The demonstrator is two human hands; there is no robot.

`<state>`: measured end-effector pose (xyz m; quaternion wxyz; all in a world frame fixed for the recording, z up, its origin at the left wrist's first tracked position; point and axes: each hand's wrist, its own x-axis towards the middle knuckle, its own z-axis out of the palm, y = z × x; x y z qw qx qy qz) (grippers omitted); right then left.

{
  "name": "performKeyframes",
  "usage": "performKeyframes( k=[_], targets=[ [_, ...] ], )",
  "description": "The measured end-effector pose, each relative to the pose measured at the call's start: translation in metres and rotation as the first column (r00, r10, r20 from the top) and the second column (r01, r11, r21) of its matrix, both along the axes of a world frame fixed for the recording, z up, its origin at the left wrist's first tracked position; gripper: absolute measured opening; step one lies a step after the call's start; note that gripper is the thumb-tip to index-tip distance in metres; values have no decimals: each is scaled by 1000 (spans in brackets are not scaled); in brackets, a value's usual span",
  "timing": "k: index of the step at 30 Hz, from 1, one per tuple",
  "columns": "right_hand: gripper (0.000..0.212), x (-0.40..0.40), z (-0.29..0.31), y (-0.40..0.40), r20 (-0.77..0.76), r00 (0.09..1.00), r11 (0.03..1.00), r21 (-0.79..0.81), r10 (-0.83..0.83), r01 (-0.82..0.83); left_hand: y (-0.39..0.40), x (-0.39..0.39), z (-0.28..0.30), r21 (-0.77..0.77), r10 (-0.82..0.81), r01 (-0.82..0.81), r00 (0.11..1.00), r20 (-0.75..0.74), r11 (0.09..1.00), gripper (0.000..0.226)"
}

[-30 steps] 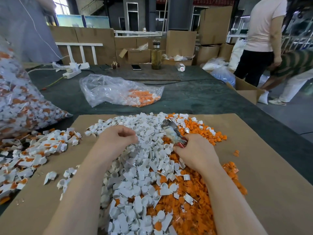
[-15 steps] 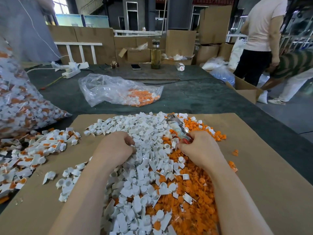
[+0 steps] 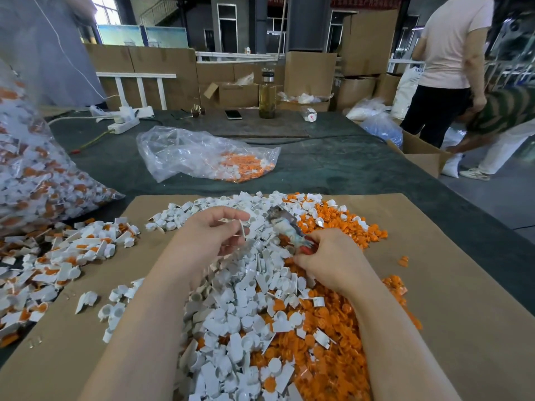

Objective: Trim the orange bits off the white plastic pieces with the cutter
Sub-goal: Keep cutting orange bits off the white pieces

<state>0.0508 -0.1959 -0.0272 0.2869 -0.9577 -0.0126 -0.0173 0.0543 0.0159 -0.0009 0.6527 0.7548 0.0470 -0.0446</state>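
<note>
A: So, what's changed since half a second ago?

B: I see the left hand (image 3: 208, 238) has come up off the heap of white pieces (image 3: 231, 308). It was knuckles-down in it; now it's raised with fingers partly uncurled, thumb and fingertips loosely pinching one white piece (image 3: 242, 228). Right hand (image 3: 330, 260) has barely moved.

A: Cutter?

B: Cutter (image 3: 286, 227) is in the right hand, fingers curled tight round its red handle end. Long axis runs from near right to far left, working end pointing away and left, over the pile. Can't tell whether its blades are apart.

A: Piece versus fingers?

B: It's a thin slip standing roughly upright at the left fingertips, just left of the cutter tip, not touching it. Orange bits (image 3: 327, 337) are heaped on the right side of the cardboard sheet (image 3: 451, 299), white ones in the middle and on the left.
</note>
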Motion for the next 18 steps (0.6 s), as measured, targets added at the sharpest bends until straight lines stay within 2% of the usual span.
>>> performKeyframes(
  k=[3,6,8,12,15,18],
  targets=[
    [20,0,0,0,74,996,991,124,-55,45,-1,0,3,-264,-20,3,998,-61,964,24],
    [15,0,1,2,141,985,965,254,-99,61,-3,-1,6,-369,-37,12,997,-61,929,16],
    [12,1,2,4,173,978,942,330,-117,54,-6,-2,6,-306,-28,13,999,-45,952,25],
    [9,1,2,6,218,967,915,401,-133,36,-18,-5,6,-97,21,-19,1000,20,995,14],
    [2,1,2,7,249,960,904,428,-128,10,-28,-5,7,-153,22,-15,999,45,988,16],
    [5,0,3,10,314,941,894,446,-123,-32,-37,-6,7,-242,52,-34,996,69,970,15]
  ],
)
